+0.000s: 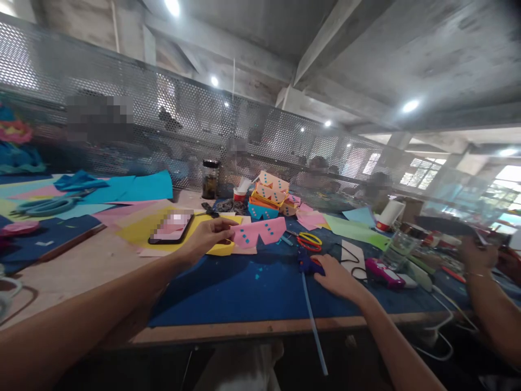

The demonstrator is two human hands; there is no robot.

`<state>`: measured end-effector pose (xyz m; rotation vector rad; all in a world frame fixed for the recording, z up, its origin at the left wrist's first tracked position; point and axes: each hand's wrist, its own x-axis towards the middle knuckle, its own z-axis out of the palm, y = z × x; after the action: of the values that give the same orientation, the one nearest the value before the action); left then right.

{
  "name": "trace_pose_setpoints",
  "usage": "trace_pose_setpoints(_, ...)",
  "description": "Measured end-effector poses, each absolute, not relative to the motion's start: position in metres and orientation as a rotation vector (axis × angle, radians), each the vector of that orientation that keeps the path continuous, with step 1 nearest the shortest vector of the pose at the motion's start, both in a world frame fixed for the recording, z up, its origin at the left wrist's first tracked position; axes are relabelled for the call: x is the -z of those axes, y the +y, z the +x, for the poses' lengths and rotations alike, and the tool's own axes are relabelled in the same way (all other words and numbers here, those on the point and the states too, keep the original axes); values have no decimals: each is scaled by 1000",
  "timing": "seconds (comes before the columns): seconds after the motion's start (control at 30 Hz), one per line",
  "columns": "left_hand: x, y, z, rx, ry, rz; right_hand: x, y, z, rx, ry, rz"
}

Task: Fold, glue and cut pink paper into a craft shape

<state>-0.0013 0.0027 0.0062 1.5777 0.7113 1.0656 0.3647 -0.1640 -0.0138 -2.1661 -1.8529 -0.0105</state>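
**Reporter:** Who holds what, reading the scene as a clock face?

**Photographer:** At eight o'clock, the left hand (211, 236) pinches one end of a dotted pink paper strip (253, 230), held up near six. At four, the right hand (340, 279) has its grip around a blue glue gun (306, 262), whose glue stick (311, 312) juts past the desk edge.

**Reporter:** How might they handle?

**Photographer:** The strip looks feather-light, flexible and easily creased; an end clear of the blue dots seems the safest hold. The gun is probably rigid and heavier, best taken by its handle, away from the nozzle.

**Reporter:** And the surface?

**Photographer:** A wooden desk (103, 271): scissors (51, 205) at nine, a phone (173, 227) between eight and nine, a blue mat (244, 293) at six, a co-worker's hand (478, 255) just past three.

**Reporter:** The room?

**Photographer:** A perforated screen (146, 108) runs from ten o'clock toward three, beneath a bare concrete ceiling (407, 60) at one, lamps lit.
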Motion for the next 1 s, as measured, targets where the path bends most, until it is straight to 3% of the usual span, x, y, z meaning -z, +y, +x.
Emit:
trace_pose_setpoints(0.37,-7,2,-2,-1031,635,1607,-39,-151,309,-26,-1705,-1723)
trace_pose_setpoints(1.0,-2,2,2,-1004,651,1529,-30,-131,280,-376,-1413,-1396)
